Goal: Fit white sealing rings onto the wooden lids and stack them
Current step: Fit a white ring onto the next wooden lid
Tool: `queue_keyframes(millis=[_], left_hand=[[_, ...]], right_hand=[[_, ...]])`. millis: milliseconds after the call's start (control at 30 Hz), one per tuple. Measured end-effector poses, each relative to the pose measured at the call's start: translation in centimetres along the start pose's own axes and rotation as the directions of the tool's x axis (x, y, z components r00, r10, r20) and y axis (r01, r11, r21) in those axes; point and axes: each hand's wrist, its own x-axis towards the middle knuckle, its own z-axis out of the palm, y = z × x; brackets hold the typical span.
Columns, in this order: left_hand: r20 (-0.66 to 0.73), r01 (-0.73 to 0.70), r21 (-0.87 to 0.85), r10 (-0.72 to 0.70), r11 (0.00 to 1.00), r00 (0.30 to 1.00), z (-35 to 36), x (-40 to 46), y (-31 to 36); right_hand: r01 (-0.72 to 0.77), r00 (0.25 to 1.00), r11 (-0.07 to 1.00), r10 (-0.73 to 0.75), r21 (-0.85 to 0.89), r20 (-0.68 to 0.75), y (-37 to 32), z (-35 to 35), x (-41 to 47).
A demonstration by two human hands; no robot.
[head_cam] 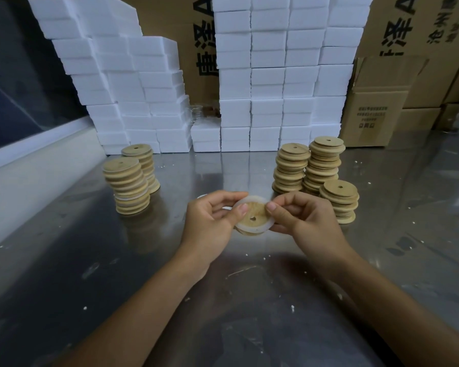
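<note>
Both hands (260,221) pinch lid (254,217), ring (252,229)

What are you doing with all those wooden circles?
A person is fitting a white ring onto a wooden lid, held above the metal table. The left hand and right hand both pinch its edge, thumbs on top. Two lid stacks stand to the left with white rings showing between the lids, and three stacks stand to the right. White blocks and cardboard boxes are piled behind.
</note>
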Motion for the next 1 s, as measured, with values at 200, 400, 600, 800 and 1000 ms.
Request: queue_keyframes(millis=[200, 400, 600, 800, 1000], left_hand=[[0.002, 0.089, -0.112, -0.089, 0.99, 0.996, -0.3, 0.1, 0.3], [-0.015, 0.162, -0.21, -0.169, 0.964, 0.985, 0.0, 0.0, 0.4], [-0.031, 0.196, -0.305, -0.215, 0.932, 0.976, -0.1, 0.3, 0.4], [-0.002, 0.233, -0.366, -0.252, 0.901, 0.968, -0.3, 0.5, 0.5], [0.026, 0.26, -0.422, -0.275, 0.868, 0.961, -0.4, 0.6, 0.7]], right_hand=[[-0.084, 0.996, 0.994, 0.08, 0.074, 0.049, -0.4, -0.1, -0.1], [-0.099, 0.994, 0.994, 0.097, 0.042, 0.046, -1.0, -0.3, 0.0], [-0.221, 0.974, 0.972, 0.215, 0.086, 0.066, -1.2, -0.2, -0.2], [-0.301, 0.951, 0.938, 0.282, 0.171, 0.128, -1.5, -0.2, -0.2], [-0.277, 0.954, 0.945, 0.247, 0.177, 0.172, -1.5, -0.6, 0.0]])
